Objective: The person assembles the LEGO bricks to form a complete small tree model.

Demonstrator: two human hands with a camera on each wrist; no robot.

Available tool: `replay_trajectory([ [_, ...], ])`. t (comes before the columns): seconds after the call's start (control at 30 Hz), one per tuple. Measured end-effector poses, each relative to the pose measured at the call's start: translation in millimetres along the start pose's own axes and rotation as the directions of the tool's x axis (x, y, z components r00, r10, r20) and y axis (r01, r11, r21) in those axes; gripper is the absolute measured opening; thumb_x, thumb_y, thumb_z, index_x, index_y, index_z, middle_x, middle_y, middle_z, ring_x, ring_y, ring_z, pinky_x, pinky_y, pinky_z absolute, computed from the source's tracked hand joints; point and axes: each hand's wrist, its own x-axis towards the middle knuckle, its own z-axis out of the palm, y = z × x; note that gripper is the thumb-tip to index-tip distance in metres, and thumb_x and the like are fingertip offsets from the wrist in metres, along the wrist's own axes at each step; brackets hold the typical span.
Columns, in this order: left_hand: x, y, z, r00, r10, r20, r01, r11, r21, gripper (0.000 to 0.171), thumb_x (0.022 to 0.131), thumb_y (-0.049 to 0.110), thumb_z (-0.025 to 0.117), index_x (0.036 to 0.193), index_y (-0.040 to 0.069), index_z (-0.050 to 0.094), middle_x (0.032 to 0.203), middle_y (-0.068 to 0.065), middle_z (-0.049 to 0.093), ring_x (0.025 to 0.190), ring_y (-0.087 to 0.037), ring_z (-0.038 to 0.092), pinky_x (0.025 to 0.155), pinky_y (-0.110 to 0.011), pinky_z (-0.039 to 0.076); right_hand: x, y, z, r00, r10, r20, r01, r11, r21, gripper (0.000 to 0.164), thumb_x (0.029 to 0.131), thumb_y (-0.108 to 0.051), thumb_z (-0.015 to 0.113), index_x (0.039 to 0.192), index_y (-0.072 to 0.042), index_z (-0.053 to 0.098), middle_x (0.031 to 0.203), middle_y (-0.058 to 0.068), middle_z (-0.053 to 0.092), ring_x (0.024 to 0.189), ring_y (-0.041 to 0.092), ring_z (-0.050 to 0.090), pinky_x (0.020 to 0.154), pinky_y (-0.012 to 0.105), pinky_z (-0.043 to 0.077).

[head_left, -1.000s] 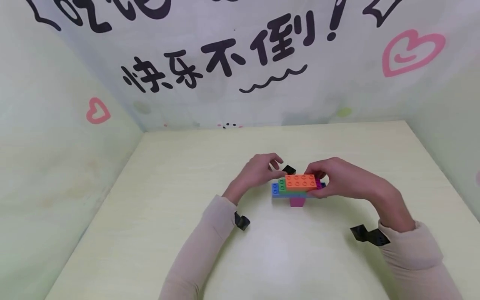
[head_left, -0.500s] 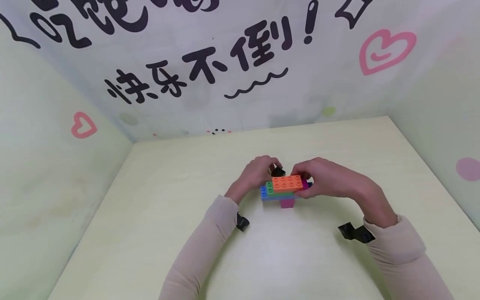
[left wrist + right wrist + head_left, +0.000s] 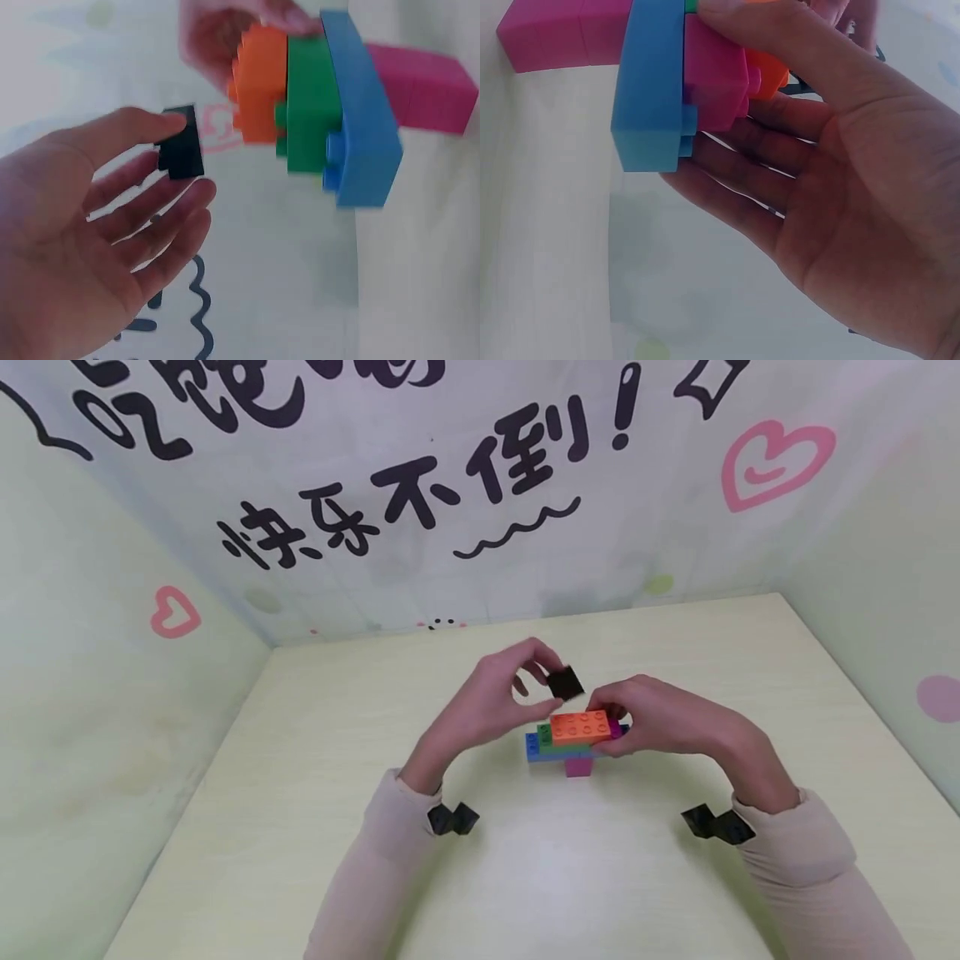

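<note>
My left hand [image 3: 487, 697] pinches a small black toy building brick [image 3: 566, 683] between thumb and fingers, raised just above and behind the stack. In the left wrist view, the black brick [image 3: 182, 142] has studs facing the palm and is apart from the orange brick [image 3: 262, 86]. My right hand [image 3: 667, 718] grips the stack at its right end, thumb in front and fingers behind. From the top down come the orange brick, a green brick [image 3: 311, 105] beside a magenta one [image 3: 716, 71], a long blue brick [image 3: 651, 90], and a pink support [image 3: 578, 767] standing on the table.
The pale wooden table [image 3: 360, 860] meets a printed back wall [image 3: 420, 577] with black lettering and pink hearts. Side walls rise at left and right. Small black mounts [image 3: 453, 819] are on both wrists.
My left hand has taken hold of the black brick behind the stack and lifted it. The right hand keeps its grip on the stack. The head view has shifted a little.
</note>
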Motion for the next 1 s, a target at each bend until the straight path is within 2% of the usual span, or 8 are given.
replay_trajectory([
  [0.1, -7.7, 8.9, 7.0, 0.993, 0.095, 0.075, -0.097, 0.995, 0.023, 0.033, 0.085, 0.014, 0.078, 0.113, 0.012, 0.061, 0.108, 0.006, 0.062, 0.096, -0.006, 0.056, 0.076, -0.031, 0.052, -1, 2, 0, 1.000, 0.007, -0.003, -0.007, 1.000, 0.019, 0.024, 0.080, -0.022, 0.083, 0.096, -0.018, 0.065, 0.084, -0.008, 0.064, 0.077, 0.014, 0.060, 0.069, 0.029, 0.051],
  [0.17, -10.7, 9.9, 12.3, 0.988, 0.110, 0.108, -0.114, 0.993, 0.025, 0.032, 0.086, 0.014, 0.077, 0.114, 0.012, 0.062, 0.109, 0.006, 0.062, 0.097, -0.006, 0.056, 0.077, -0.029, 0.051, -1, 4, 0, 1.000, 0.012, 0.000, -0.012, 0.999, 0.034, 0.023, 0.081, -0.022, 0.083, 0.095, -0.018, 0.064, 0.084, -0.007, 0.064, 0.078, 0.014, 0.061, 0.069, 0.030, 0.051],
  [0.27, -14.6, 8.7, 17.2, 0.987, 0.106, 0.122, -0.109, 0.994, 0.017, 0.033, 0.086, 0.014, 0.077, 0.116, 0.013, 0.064, 0.109, 0.005, 0.061, 0.099, -0.007, 0.057, 0.076, -0.026, 0.051, 0, 5, 2, 1.000, 0.011, 0.010, -0.011, 0.999, 0.053, 0.023, 0.081, -0.021, 0.082, 0.096, -0.017, 0.064, 0.084, -0.007, 0.064, 0.078, 0.015, 0.061, 0.068, 0.030, 0.051],
  [0.4, -18.3, 7.2, 19.1, 0.986, 0.121, 0.115, -0.126, 0.991, 0.037, 0.032, 0.086, 0.014, 0.077, 0.116, 0.014, 0.066, 0.108, 0.005, 0.061, 0.099, -0.008, 0.057, 0.074, -0.025, 0.050, 1, 6, 3, 1.000, 0.004, 0.016, -0.005, 0.998, 0.060, 0.023, 0.081, -0.021, 0.082, 0.096, -0.016, 0.065, 0.084, -0.007, 0.064, 0.078, 0.015, 0.061, 0.068, 0.030, 0.051],
  [0.5, -19.8, 7.2, 20.2, 0.986, 0.134, 0.096, -0.143, 0.986, 0.085, 0.030, 0.087, 0.013, 0.076, 0.115, 0.015, 0.067, 0.106, 0.006, 0.060, 0.095, -0.007, 0.056, 0.074, -0.026, 0.048, 2, 5, 3, 1.000, 0.012, 0.017, -0.013, 0.998, 0.057, 0.023, 0.081, -0.020, 0.082, 0.095, -0.017, 0.064, 0.084, -0.007, 0.064, 0.078, 0.015, 0.061, 0.068, 0.030, 0.052],
  [0.77, -22.9, 14.1, 22.3, 0.987, 0.150, 0.063, -0.160, 0.962, 0.223, 0.028, 0.085, 0.015, 0.076, 0.112, 0.014, 0.069, 0.103, 0.006, 0.061, 0.092, -0.007, 0.057, 0.080, -0.018, 0.044, 3, 3, 2, 1.000, 0.013, 0.020, -0.014, 0.999, 0.045, 0.023, 0.081, -0.020, 0.083, 0.095, -0.019, 0.064, 0.084, -0.008, 0.065, 0.078, 0.014, 0.062, 0.068, 0.030, 0.052],
  [1.0, -23.3, 14.6, 25.2, 0.984, 0.178, 0.029, -0.179, 0.940, 0.291, 0.028, 0.084, 0.018, 0.079, 0.110, 0.015, 0.069, 0.101, 0.008, 0.064, 0.083, -0.006, 0.059, 0.074, -0.020, 0.044, 2, 3, 2, 1.000, 0.011, 0.003, -0.011, 1.000, 0.017, 0.023, 0.080, -0.021, 0.083, 0.093, -0.021, 0.065, 0.083, -0.010, 0.065, 0.079, 0.012, 0.062, 0.069, 0.030, 0.052],
])
